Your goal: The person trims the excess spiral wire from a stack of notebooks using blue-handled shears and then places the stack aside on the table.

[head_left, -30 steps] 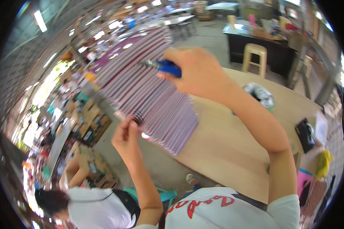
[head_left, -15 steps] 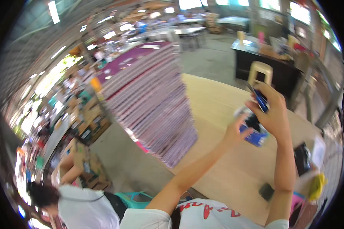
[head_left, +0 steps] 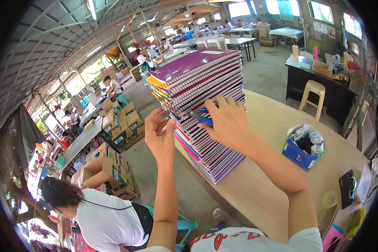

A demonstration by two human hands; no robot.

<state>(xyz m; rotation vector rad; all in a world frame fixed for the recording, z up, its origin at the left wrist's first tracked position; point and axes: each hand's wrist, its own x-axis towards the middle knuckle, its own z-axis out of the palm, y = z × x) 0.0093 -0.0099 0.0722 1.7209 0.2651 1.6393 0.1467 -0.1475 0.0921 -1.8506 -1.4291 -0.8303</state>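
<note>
A tall stack of spiral notebooks (head_left: 210, 145) stands on the table in front of me, its coiled wire spines turned toward me and a purple cover on top. My right hand (head_left: 230, 125) grips blue-handled pliers (head_left: 206, 121), whose metal jaws point left against the spines in the upper part of the stack. At the stack's left corner, my left hand (head_left: 160, 132) has its fingers curled and pinched on the edge of a notebook, close to the plier jaws. The exact spot between those fingertips is partly hidden.
On the light wooden table (head_left: 260, 189) a blue box (head_left: 303, 147) lined with crumpled plastic holds dark bits. A black case (head_left: 347, 189) lies near the right edge. To my left another person (head_left: 101, 218) bends beside cardboard boxes (head_left: 113, 168). A cream stool (head_left: 313, 98) stands beyond the table.
Both hands have moved left from above the blue box to the notebook stack. The pliers have come along in my right hand, and the view has turned.
</note>
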